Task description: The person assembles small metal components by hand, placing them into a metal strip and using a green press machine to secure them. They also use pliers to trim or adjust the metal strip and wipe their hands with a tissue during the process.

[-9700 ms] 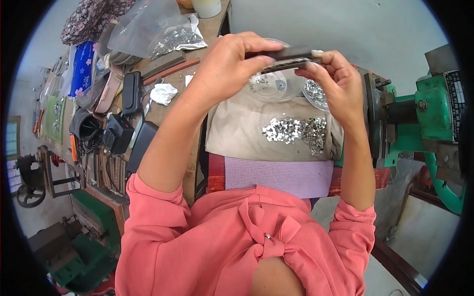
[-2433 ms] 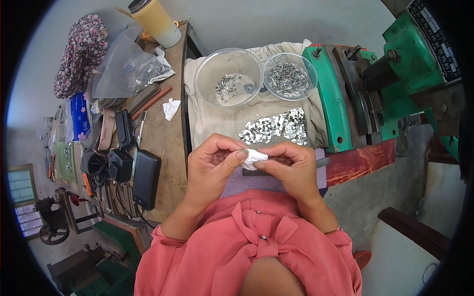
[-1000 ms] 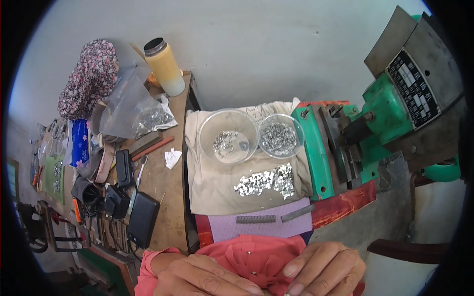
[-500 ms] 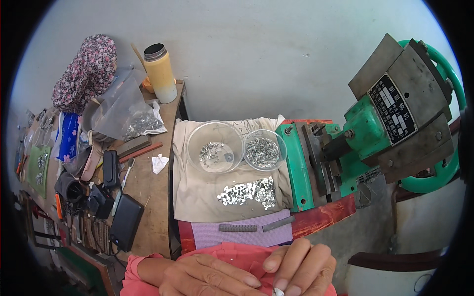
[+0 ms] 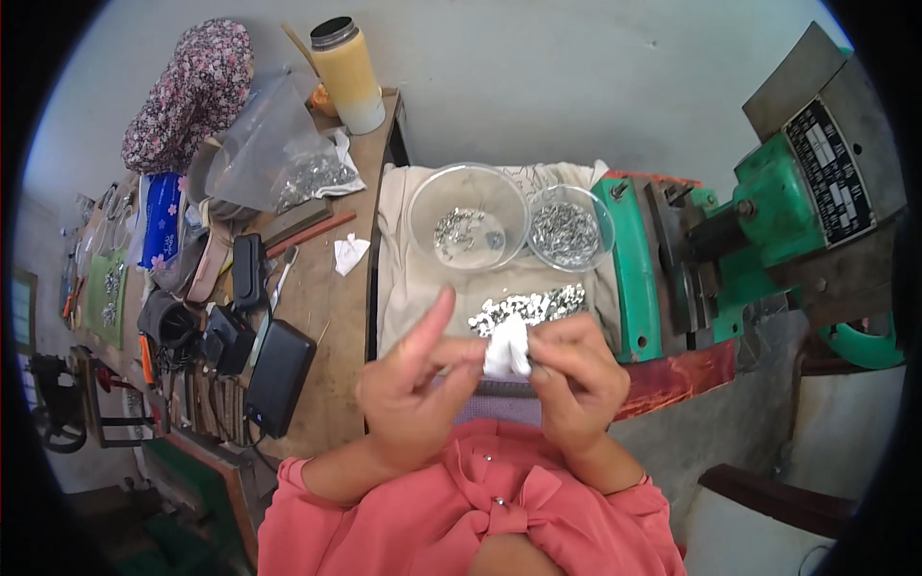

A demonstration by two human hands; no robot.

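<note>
A crumpled white tissue (image 5: 507, 348) is held up in front of my chest, with both hands at it. My left hand (image 5: 413, 389) is closed on its left side, the thumb sticking up. On the other side my right hand (image 5: 581, 379) pinches it between thumb and curled fingers. Just beyond lies a heap of small shiny metal pieces (image 5: 552, 304) on a beige cloth (image 5: 399, 307), partly hidden by the tissue and hands. Behind the heap stand a large clear tub (image 5: 504, 204), holding a few metal bits, and a smaller clear tub (image 5: 609, 245) full of them.
A green hand press (image 5: 768, 202) stands on the right. The wooden table (image 5: 307, 298) at left carries a yellow bottle (image 5: 348, 82), a black case (image 5: 280, 376), a bag of metal parts (image 5: 312, 182), a floral cap (image 5: 197, 91) and a white scrap (image 5: 351, 253).
Both hands have risen from my lap to in front of the metal heap, bringing the tissue into full view. My view has tilted down and shifted left.
</note>
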